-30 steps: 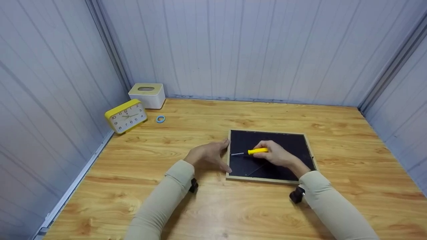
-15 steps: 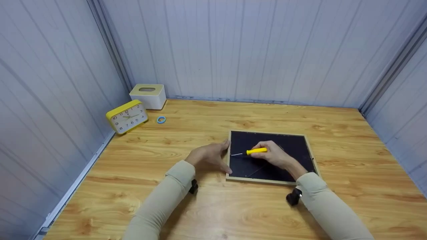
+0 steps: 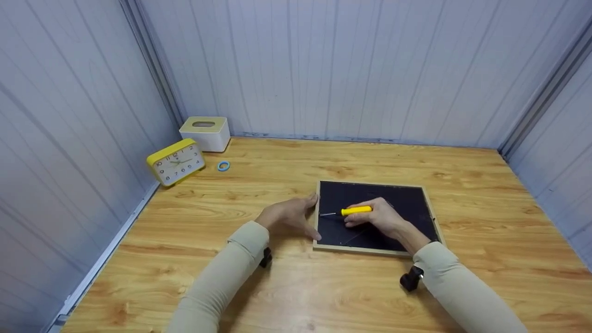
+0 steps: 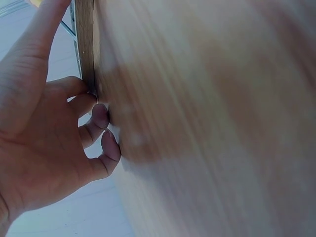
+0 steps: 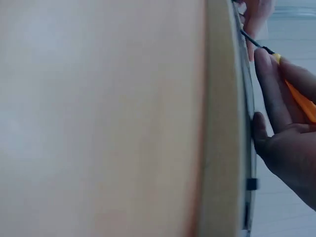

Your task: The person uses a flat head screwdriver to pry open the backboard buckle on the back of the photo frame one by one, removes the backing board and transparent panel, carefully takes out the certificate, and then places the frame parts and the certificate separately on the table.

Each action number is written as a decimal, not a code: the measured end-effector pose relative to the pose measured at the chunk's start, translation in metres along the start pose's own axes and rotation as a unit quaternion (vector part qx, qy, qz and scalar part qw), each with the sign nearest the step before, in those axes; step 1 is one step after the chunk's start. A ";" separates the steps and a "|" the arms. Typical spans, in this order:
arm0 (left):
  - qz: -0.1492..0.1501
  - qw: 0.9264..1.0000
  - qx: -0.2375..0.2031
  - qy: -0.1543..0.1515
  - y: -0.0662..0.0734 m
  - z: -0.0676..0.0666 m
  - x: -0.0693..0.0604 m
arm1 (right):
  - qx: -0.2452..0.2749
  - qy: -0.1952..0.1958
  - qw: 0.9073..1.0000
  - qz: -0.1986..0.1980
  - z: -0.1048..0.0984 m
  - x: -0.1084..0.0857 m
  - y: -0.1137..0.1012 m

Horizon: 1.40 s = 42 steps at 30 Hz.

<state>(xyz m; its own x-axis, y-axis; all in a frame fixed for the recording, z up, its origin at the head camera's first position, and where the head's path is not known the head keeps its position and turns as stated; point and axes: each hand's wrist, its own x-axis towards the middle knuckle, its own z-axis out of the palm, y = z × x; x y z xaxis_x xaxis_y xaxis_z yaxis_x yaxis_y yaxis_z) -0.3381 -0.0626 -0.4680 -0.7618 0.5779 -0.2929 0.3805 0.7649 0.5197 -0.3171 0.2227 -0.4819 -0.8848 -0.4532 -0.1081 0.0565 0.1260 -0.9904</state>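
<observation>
The left hand (image 3: 293, 213) is spread, braced against the left side of a black-backed frame (image 3: 409, 206); the right hand (image 3: 381, 217) grips a yellow screwdriver (image 3: 357, 211) above it, shaft pointing left. The frame's long axis roughly follows the tabletop's (image 3: 277, 162) far edge. A slotted box (image 3: 207, 138), contents hidden, stands by the far left corner.

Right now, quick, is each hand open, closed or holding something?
Left hand: open, touching the left edge of the wood-rimmed black rectangular panel.
Right hand: closed, holding the yellow-handled tool with a thin metal shaft.
</observation>
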 end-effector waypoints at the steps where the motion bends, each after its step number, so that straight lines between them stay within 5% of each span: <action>1: 0.000 1.000 0.001 0.000 0.000 0.000 0.000 | 0.002 0.001 1.000 0.000 0.001 -0.001 0.000; 11: -0.006 1.000 0.005 -0.003 -0.001 0.000 0.000 | -0.004 0.024 1.000 -0.015 0.004 -0.001 0.004; 29: -0.004 1.000 -0.017 -0.007 -0.001 0.000 0.000 | -0.005 0.008 1.000 -0.013 -0.001 -0.001 0.003; 42: 0.001 1.000 -0.011 0.000 -0.001 0.001 -0.001 | -0.068 0.007 0.998 0.001 0.009 0.004 -0.015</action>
<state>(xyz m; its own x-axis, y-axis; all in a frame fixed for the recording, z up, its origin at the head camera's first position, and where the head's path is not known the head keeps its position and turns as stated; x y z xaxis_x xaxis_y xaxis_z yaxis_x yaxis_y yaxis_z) -0.3370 -0.0634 -0.4693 -0.7604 0.5801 -0.2919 0.3708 0.7568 0.5383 -0.3175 0.2110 -0.4681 -0.8913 -0.4405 -0.1074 -0.0048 0.2459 -0.9693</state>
